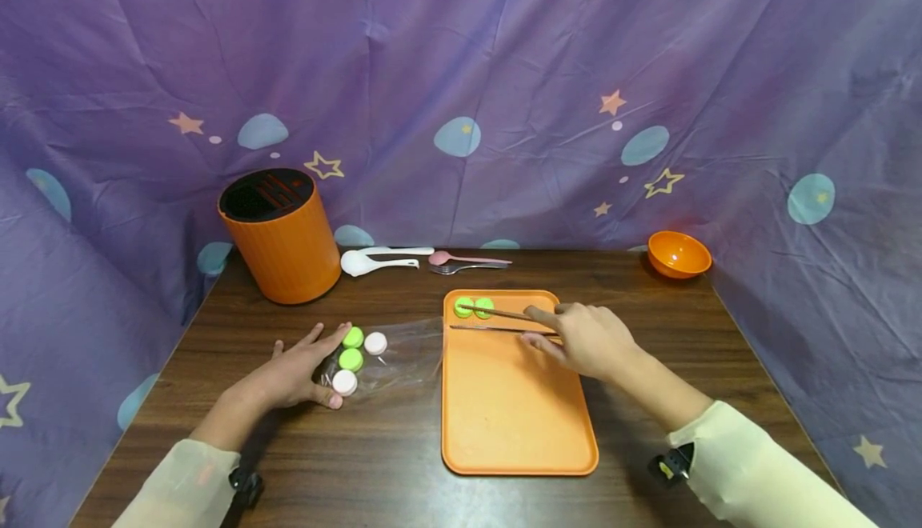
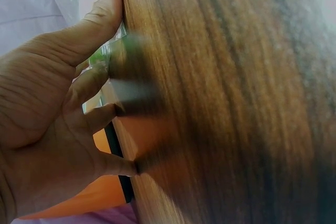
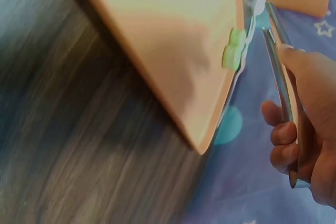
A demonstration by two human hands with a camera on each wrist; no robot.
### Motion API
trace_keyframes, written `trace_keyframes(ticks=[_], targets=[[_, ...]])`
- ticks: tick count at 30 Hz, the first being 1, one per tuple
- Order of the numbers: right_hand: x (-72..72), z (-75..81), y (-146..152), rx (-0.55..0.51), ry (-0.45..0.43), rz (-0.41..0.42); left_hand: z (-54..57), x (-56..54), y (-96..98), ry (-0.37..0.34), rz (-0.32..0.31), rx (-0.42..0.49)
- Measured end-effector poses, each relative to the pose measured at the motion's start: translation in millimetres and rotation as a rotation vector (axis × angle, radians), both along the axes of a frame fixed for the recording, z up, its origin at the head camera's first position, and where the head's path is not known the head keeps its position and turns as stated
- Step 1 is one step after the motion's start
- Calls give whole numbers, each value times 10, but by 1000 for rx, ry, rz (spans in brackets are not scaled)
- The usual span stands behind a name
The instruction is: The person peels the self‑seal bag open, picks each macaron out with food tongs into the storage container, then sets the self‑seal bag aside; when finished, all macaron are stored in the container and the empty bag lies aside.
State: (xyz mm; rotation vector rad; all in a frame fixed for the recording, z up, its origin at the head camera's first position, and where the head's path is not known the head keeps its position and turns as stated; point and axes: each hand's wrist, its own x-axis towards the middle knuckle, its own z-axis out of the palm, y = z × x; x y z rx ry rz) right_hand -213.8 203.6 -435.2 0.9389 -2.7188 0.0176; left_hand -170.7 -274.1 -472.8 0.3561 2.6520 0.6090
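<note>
My right hand (image 1: 594, 340) grips slim metal tongs (image 3: 283, 85), their two arms spread apart over the upper part of an orange tray (image 1: 515, 416). One arm's tip overlaps two round green caps (image 1: 484, 308) lying side by side at the tray's far left corner. On the table to the left, my left hand (image 1: 295, 372) rests with fingers spread and straight at the left end of a clear plastic bag (image 1: 410, 352). Between its thumb and index finger are green caps (image 1: 350, 360) and white caps (image 1: 345, 382), overlapping the bag.
An orange knife block (image 1: 284, 248) stands at the back left. Along the table's back edge lie a white ladle (image 1: 360, 262), a white utensil (image 1: 396, 250), a pink spoon (image 1: 461, 258) and a fork (image 1: 468, 268). An orange bowl (image 1: 679, 256) sits at the back right, before a purple curtain (image 1: 461, 72).
</note>
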Motion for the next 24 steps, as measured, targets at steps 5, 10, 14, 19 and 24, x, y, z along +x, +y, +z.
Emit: trace_keyframes(ticks=[5,10,14,19,24], targets=[[76,23,-142,-11,38,72,-46,-17,-46,4,-2,34],[122,-27,-268,2,61,113,-135,-45,-106,44,-17,86],[120,-76,-390,26,53,140,-89,-31,-87,44,-25,81],[97,-119,-574,56,22,142,-31,-9,-49,24,-10,66],[61,-153,-787,88,-12,145,-67,-5,-44,40,-3,76]])
